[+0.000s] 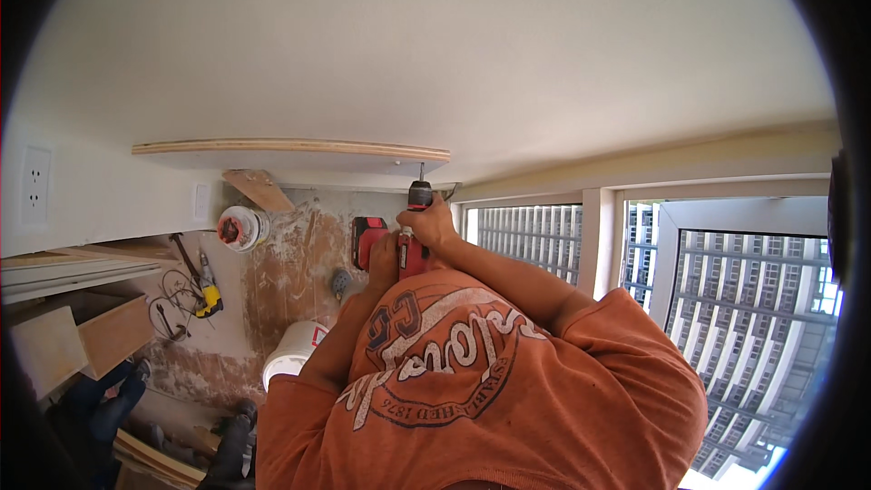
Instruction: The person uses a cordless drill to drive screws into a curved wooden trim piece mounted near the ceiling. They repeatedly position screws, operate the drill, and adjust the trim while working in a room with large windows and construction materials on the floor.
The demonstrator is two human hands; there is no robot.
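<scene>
A red and black cordless drill [415, 257] is in my two hands, its bit pointing away from me. My left hand [385, 259] is closed around the drill's rear part, next to its red battery [366, 238]. My right hand [433, 220] wraps the front of the body, just behind the black chuck [419, 193]. The bit's tip meets, or nearly meets, the right end of a white board [308, 158] with a bare plywood edge. Whether it has entered the board I cannot tell. A small pale spot shows on the board just left of the bit.
White buckets [295, 350] stand on the stained floor at left. Further left lie a yellow and black power tool [210, 299] with its cord, a hammer and wooden panels [116, 334]. Another person's legs [107, 399] show at lower left. A window [753, 308] is on the right.
</scene>
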